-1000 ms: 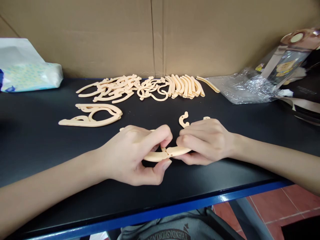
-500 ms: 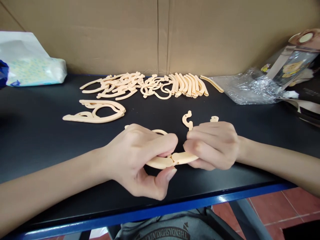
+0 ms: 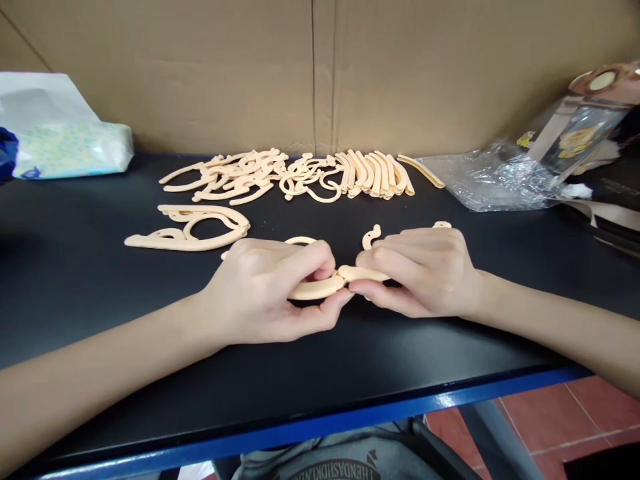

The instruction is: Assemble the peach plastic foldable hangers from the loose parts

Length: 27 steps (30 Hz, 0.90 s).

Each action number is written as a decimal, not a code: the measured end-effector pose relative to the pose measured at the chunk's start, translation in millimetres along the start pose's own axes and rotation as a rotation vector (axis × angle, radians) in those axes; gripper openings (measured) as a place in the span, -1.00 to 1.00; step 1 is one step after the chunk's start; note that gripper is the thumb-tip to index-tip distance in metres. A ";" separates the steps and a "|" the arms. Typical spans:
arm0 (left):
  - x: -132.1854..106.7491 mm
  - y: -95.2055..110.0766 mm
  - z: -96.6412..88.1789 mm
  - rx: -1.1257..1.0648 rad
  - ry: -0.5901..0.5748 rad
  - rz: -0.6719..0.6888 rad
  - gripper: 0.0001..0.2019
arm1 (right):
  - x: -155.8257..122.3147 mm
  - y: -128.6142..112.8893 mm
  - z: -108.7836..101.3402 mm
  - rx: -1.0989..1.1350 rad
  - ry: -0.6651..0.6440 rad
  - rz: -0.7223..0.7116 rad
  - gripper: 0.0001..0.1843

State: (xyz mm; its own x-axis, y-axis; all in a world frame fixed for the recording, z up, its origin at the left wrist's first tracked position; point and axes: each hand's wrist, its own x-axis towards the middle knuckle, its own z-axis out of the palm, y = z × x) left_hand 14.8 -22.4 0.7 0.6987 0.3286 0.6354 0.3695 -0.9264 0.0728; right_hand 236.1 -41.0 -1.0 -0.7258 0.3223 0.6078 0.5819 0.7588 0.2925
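Note:
Two curved cream plastic pieces meet end to end between my hands, low over the black table (image 3: 75,280). My left hand (image 3: 265,293) is closed on the left piece (image 3: 315,289), pinching it between thumb and fingers. My right hand (image 3: 420,270) is closed on the right piece (image 3: 363,273), whose hooked end (image 3: 371,236) sticks up behind my fingers. The two ends touch at the joint between my thumbs.
A joined cream hanger-like piece (image 3: 187,230) lies to the left. A row of several loose cream parts (image 3: 295,173) runs along the back by the cardboard wall. A tissue pack (image 3: 65,143) sits far left, crumpled clear packaging (image 3: 500,177) far right. The blue table edge (image 3: 350,417) is near me.
Both hands have dropped lower and moved slightly away from me, still holding the two pieces. The pieces now lie flatter and closer to the table.

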 end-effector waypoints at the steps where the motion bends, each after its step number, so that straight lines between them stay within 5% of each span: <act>1: 0.1 0.4 -0.5 0.017 0.011 0.004 -0.76 | 0.2 -0.2 0.0 0.003 0.000 0.003 -0.67; 11: -1.8 -6.7 -0.4 -0.042 -0.017 -0.014 -0.77 | 0.9 4.7 1.8 0.026 0.011 0.011 -0.66; 17: -2.3 -7.8 -0.5 -0.112 -0.094 -0.140 -0.80 | 0.1 6.3 3.0 0.047 0.003 0.007 -0.68; 27: 0.6 -12.3 -1.1 -0.057 -0.110 -0.076 -0.85 | 0.0 8.6 2.7 0.038 0.016 -0.007 -0.72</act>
State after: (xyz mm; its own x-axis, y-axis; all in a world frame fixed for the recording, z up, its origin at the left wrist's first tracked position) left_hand 10.0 -11.0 1.0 0.7340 0.4134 0.5388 0.3903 -0.9061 0.1634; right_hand 240.1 -33.0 -0.5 -0.7238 0.3075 0.6177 0.5619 0.7823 0.2689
